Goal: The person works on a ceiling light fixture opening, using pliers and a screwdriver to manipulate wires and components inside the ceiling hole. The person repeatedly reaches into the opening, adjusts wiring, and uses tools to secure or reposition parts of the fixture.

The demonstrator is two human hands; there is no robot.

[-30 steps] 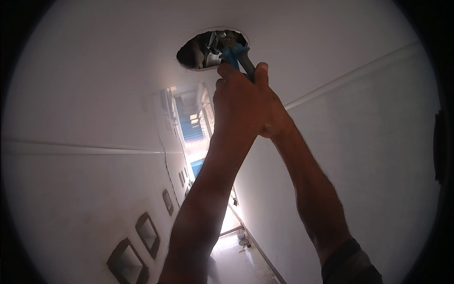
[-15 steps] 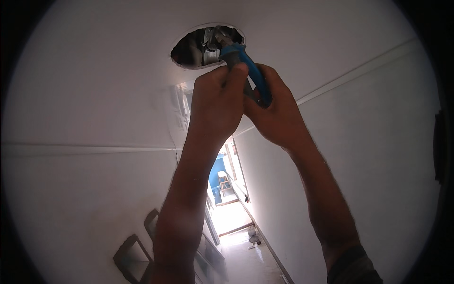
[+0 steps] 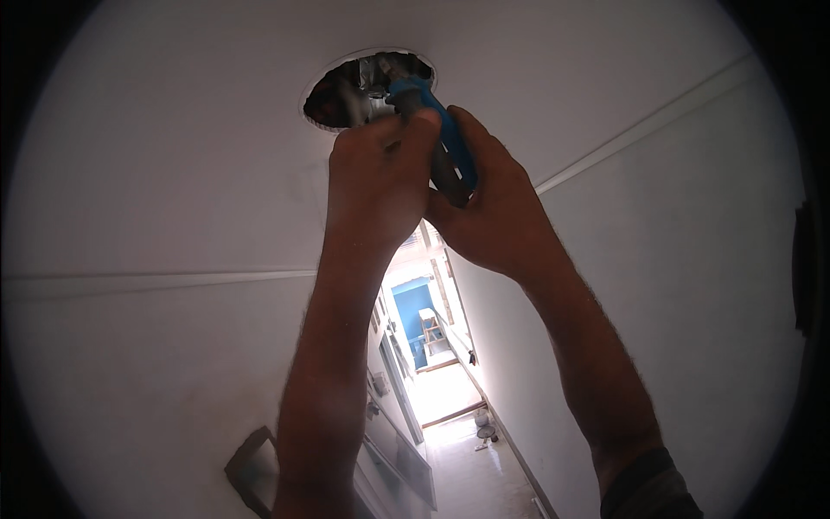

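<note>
Both my arms reach up to a round hole (image 3: 327, 102) cut in the white ceiling. A pair of pliers (image 3: 459, 154) with blue and dark handles points up into it, the jaws at the hole's right side. My right hand (image 3: 501, 208) is closed around the handles from the right. My left hand (image 3: 376, 186) is closed just below the opening, its thumb pressed against the dark handle; its other fingers are partly hidden. Metallic parts (image 3: 370, 80) show inside the hole. Whether the jaws grip anything cannot be made out.
White walls (image 3: 674, 285) flank a narrow corridor, its floor (image 3: 471, 458) far below. A step stool (image 3: 430, 327) stands at the bright far end before a blue surface (image 3: 410, 303). Small items (image 3: 485, 428) lie along the right wall. A dark-edged frame (image 3: 251, 471) shows at lower left.
The pliers' handles are closer together than before. Hands, pliers and hole sit slightly further left in view, while the corridor has shifted right. Both hands keep their hold.
</note>
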